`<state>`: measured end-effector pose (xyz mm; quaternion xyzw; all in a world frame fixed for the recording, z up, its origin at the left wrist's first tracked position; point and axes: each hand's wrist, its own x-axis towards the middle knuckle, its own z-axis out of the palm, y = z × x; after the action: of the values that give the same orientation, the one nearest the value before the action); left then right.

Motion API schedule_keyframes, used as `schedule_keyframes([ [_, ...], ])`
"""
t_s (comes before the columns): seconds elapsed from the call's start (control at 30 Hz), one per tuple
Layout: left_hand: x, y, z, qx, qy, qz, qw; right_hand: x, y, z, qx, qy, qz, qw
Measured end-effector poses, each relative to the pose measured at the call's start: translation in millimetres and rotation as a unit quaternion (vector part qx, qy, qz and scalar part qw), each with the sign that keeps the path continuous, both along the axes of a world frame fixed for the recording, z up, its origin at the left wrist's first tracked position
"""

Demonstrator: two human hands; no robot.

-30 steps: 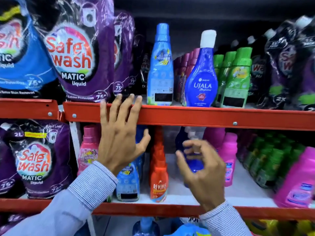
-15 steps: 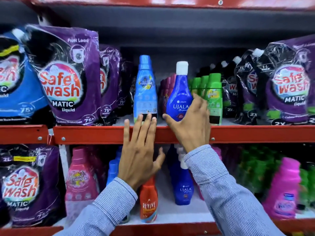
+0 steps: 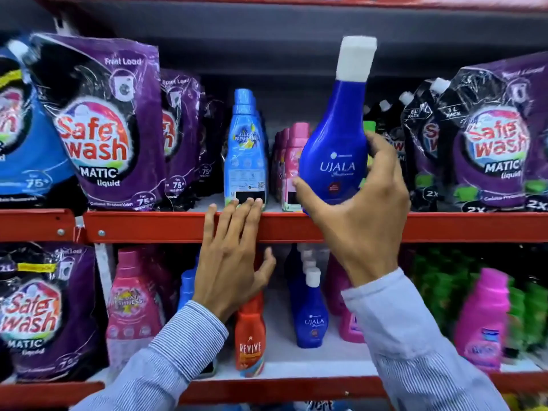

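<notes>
right hand grips a blue ujala bottle, tilted just above the near edge of the upper red shelf; left hand rests flat, fingers straight, on that edge. next, likely: draw it clear of neighbouring bottles.

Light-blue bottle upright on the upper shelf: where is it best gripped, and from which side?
The light-blue bottle stands upright at the shelf edge, pink bottles close on its right, pouches on its left. Probably best: grip round its slim neck below the cap, coming straight from the front.
</notes>
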<state>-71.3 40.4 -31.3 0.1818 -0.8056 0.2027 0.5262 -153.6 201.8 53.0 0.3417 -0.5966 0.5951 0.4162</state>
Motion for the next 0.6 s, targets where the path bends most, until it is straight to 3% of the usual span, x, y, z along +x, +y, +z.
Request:
schedule_keyframes([
  [0.27,-3,5,-1,0.013,0.019,0.001,1.0,-4,21,-126,0.092,-0.074,0.02,0.993],
  [0.6,-9,10,-3,0.032,0.042,0.009,0.999,-45,-15,-234,0.243,-0.202,0.016,0.949],
])
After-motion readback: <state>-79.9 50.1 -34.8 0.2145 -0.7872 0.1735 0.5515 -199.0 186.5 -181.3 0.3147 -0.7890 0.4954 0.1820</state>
